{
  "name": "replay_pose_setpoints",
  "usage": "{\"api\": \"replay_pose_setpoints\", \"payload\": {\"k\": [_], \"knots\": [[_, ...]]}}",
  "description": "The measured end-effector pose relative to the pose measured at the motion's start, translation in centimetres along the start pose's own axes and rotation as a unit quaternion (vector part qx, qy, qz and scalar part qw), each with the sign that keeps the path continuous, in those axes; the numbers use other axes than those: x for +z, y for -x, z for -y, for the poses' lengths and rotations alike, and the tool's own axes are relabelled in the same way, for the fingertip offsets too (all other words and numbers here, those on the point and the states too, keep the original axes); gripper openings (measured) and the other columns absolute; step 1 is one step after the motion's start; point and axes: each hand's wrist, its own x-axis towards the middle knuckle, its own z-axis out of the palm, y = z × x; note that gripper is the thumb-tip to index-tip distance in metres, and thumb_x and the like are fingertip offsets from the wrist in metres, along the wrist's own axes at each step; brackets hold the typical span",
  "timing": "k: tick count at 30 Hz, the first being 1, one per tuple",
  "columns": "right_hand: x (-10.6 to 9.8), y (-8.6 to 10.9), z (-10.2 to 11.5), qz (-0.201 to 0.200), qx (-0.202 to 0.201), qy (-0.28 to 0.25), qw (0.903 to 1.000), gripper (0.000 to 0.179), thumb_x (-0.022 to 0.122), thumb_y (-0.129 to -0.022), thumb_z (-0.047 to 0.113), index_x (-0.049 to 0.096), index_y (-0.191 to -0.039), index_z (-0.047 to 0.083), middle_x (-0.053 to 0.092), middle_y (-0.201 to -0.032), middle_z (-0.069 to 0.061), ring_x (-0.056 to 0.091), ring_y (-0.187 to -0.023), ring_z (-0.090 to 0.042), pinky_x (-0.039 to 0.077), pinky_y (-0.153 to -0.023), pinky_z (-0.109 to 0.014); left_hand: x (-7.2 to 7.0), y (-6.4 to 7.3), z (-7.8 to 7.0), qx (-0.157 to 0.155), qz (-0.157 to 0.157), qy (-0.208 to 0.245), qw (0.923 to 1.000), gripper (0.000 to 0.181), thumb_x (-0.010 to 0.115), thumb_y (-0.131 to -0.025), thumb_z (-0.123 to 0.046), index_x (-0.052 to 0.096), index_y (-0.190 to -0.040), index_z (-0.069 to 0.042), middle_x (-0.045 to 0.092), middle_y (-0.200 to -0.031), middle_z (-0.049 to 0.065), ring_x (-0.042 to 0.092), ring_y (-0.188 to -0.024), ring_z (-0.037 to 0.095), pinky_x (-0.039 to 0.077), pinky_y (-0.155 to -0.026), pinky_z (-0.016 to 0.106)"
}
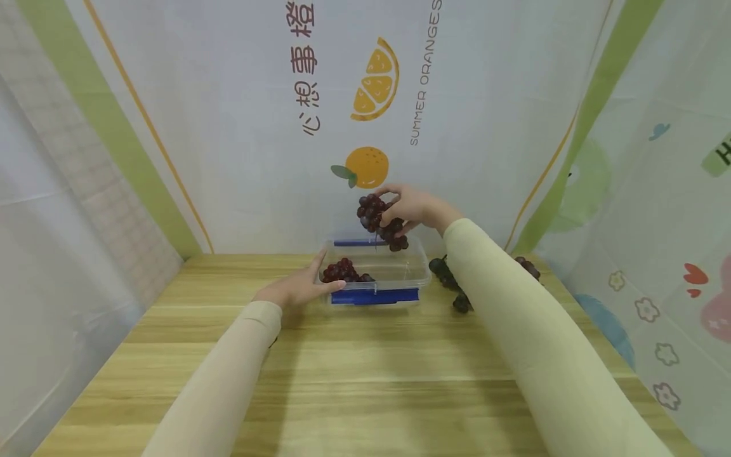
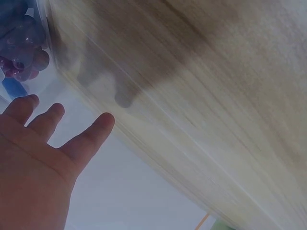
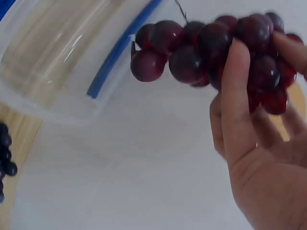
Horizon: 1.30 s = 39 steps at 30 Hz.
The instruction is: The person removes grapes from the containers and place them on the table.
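My right hand grips a bunch of dark red grapes above the back right part of a clear plastic box with blue clips. In the right wrist view, thumb and fingers wrap round this bunch, and its lower end points toward the box. Another bunch of red grapes lies inside the box at its left end. At that same end my left hand rests against the box, fingers straight and spread, thumb along the front rim. The left wrist view shows its extended fingers beside the box.
On the wooden table, dark green-black grapes lie right of the box, partly under the right forearm. More reddish grapes sit farther right. A printed white cloth hangs close behind the box, with other cloths at both sides.
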Motion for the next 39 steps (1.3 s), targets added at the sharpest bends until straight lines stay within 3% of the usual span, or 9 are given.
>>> {"api": "replay_pose_setpoints", "payload": {"k": [7, 12, 24, 32, 39], "knots": [[-0.2, 1.8, 0.3, -0.073, -0.034, -0.085, 0.9932, 0.069, 0.073, -0.096, 0.006, 0.045, -0.156, 0.026, 0.058, -0.143, -0.019, 0.071, -0.114, -0.037, 0.066, -0.088, -0.052, 0.0, 0.0, -0.1, -0.005, 0.002, 0.002, 1.0, 0.115, 0.055, -0.091, -0.086, -0.025, -0.165, -0.045, 0.013, -0.18, 0.014, 0.024, -0.163, 0.045, 0.023, -0.126, 0.074], [-0.1, 3.5, 0.9, -0.102, -0.03, -0.114, 0.9877, 0.072, 0.075, -0.094, 0.005, 0.047, -0.156, 0.03, 0.06, -0.143, -0.015, 0.071, -0.118, -0.037, 0.066, -0.09, -0.052, 0.0, 0.0, -0.2, -0.004, 0.004, -0.005, 1.0, 0.117, 0.053, -0.089, -0.089, -0.027, -0.163, -0.047, 0.014, -0.18, 0.015, 0.026, -0.163, 0.046, 0.025, -0.126, 0.075], [0.3, 7.7, 0.8, -0.146, -0.042, -0.119, 0.9813, 0.072, 0.074, -0.095, 0.003, 0.049, -0.156, 0.03, 0.061, -0.139, -0.018, 0.068, -0.121, -0.037, 0.067, -0.087, -0.045, 0.0, 0.0, -0.1, -0.006, 0.003, -0.005, 1.0, 0.116, 0.054, -0.089, -0.089, -0.028, -0.161, -0.05, 0.018, -0.179, 0.016, 0.029, -0.161, 0.046, 0.026, -0.125, 0.075], [0.8, 10.2, -1.3, -0.176, -0.031, -0.122, 0.9763, 0.078, 0.075, -0.094, 0.005, 0.044, -0.16, 0.03, 0.057, -0.143, -0.02, 0.065, -0.125, -0.038, 0.066, -0.09, -0.046, 0.0, 0.1, -0.2, -0.005, 0.007, -0.006, 0.9999, 0.112, 0.055, -0.094, -0.083, -0.03, -0.16, -0.051, 0.014, -0.18, 0.016, 0.027, -0.161, 0.048, 0.026, -0.125, 0.075], [0.9, 12.2, -2.8, -0.177, -0.019, -0.123, 0.9762, 0.082, 0.076, -0.093, 0.002, 0.041, -0.162, 0.03, 0.054, -0.143, -0.022, 0.065, -0.124, -0.039, 0.066, -0.09, -0.046, -0.1, 0.2, -0.4, 0.012, 0.009, 0.006, 0.9999, 0.109, 0.055, -0.096, -0.08, -0.033, -0.156, -0.056, 0.007, -0.181, 0.015, 0.021, -0.164, 0.047, 0.022, -0.126, 0.076]]}}
